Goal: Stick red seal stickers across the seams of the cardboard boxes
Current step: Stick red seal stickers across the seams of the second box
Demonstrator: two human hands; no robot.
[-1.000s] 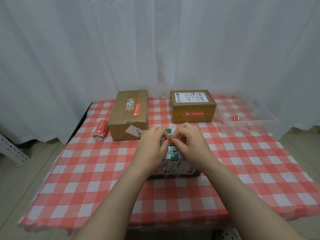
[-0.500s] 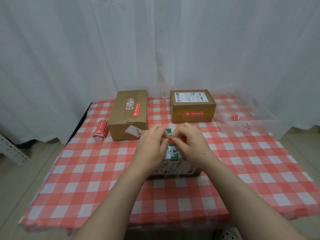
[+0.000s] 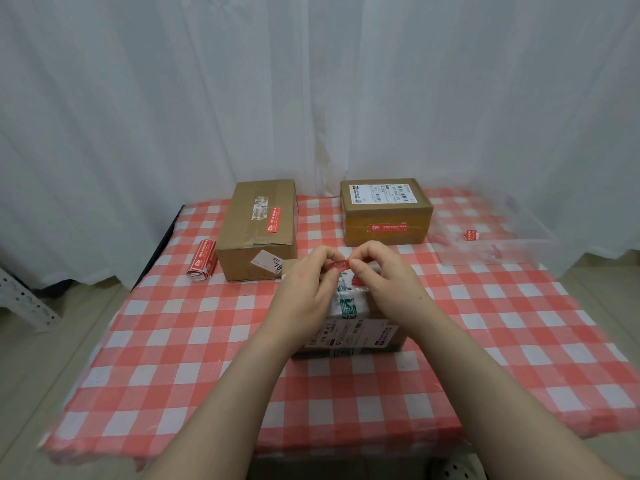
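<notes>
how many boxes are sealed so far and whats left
Done: red stickers sit on the left box and right box. In hand: the left hand and right hand pinch another sticker above the near box. Left: pressing it across that box's seam.

I'm in a makeshift parcel-packing corner here, a room at home by the look of it rather than a shop floor. A white curtain (image 3: 311,98) hangs side to side right behind the far edge of the bench (image 3: 519,341). A red-and-white checked plastic cloth (image 3: 194,341) droops over the near edge. Along the far edge stand two taped cardboard parcels (image 3: 258,230), the right one bearing a printed shipping label (image 3: 381,194). A roll of red seal stickers (image 3: 202,265) lies by the left edge, and a clear plastic bag (image 3: 502,244) sits at the far right corner. Off the left edge there's a pale tiled floor (image 3: 52,358) and a perforated metal rack upright (image 3: 20,299). A white clog (image 3: 457,471) peeks out below the near edge.
</notes>
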